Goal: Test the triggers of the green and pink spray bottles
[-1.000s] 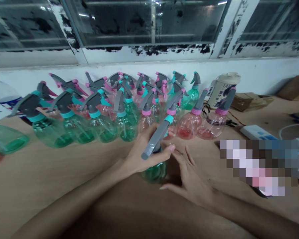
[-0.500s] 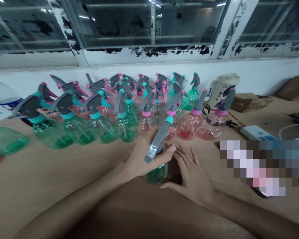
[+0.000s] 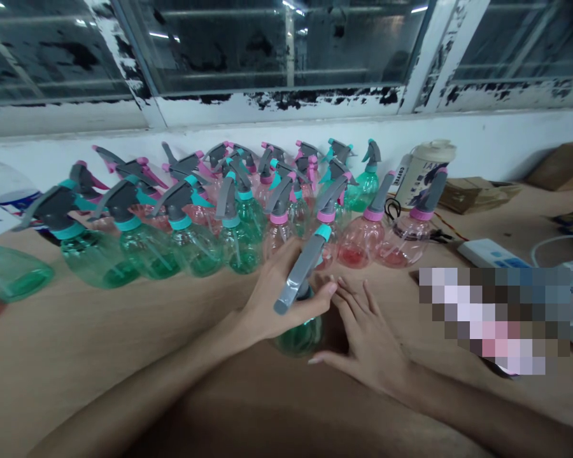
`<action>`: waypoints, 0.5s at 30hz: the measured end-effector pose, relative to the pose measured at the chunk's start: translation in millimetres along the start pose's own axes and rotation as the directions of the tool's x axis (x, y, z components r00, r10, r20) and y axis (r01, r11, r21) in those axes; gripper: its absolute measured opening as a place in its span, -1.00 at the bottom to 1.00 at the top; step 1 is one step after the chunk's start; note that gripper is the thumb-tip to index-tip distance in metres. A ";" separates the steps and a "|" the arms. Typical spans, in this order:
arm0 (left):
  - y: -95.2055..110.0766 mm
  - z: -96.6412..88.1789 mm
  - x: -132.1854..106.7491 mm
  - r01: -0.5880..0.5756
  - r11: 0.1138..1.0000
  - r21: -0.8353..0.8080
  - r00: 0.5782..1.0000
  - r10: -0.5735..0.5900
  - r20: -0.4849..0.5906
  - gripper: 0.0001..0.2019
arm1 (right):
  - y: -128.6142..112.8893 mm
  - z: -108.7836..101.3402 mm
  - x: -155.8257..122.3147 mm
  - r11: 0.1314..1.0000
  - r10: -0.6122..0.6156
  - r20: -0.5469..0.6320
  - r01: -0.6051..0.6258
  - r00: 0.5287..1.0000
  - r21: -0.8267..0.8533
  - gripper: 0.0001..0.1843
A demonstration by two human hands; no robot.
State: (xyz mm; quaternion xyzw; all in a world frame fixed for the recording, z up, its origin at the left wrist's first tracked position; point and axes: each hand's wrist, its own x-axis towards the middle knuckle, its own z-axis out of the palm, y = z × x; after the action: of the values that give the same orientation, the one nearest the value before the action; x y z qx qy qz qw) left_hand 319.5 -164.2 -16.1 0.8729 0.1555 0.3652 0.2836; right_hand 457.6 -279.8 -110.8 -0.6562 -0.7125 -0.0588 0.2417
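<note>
Upright on the table in front of me is a green spray bottle with a grey trigger head and a teal nozzle tip. My left hand wraps round it just under the head, with the thumb across the near side. To the right of the bottle, my right hand rests with its fingers spread and the thumb pointing toward the bottle's base. It grips nothing. Just beyond my left hand stands a pink spray bottle, partly hidden by the hand. Another pink spray bottle stands beyond my right fingertips.
Several green and pink spray bottles line the table's back against the wall. A green bottle lies at far left. On the right are a cream coffee cup, a brown paper bag, a white power strip and a blurred-out object.
The view has shifted very slightly. Both hands and the held bottle keep practically the same place and pose.
</note>
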 end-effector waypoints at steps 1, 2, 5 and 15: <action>0.6 -0.4 0.6 -0.003 1.000 0.003 1.000 0.003 0.008 -0.79 | 0.1 0.3 0.0 1.000 0.000 0.003 0.000 1.000 -0.003 0.00; 1.5 -0.9 1.2 -0.005 1.000 -0.004 1.000 0.006 0.022 -0.81 | 0.2 0.6 -0.1 1.000 0.001 0.009 -0.001 1.000 -0.007 0.01; 4.5 -3.0 2.6 0.013 0.998 -0.057 0.998 -0.009 0.068 -0.87 | 0.7 1.7 -0.4 1.000 -0.003 0.023 0.003 1.000 -0.016 0.01; 0.7 -3.5 1.9 -0.016 0.999 -0.049 0.999 0.017 0.032 -0.81 | -1.6 -0.3 3.4 0.992 -0.117 0.022 0.116 0.993 0.042 0.01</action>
State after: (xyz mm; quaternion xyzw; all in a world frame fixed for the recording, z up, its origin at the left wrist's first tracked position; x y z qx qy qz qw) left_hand 318.2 -162.5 -12.7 0.8729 0.1348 0.3568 0.3042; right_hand 456.1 -277.0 -108.7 -0.6090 -0.7536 -0.0504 0.2424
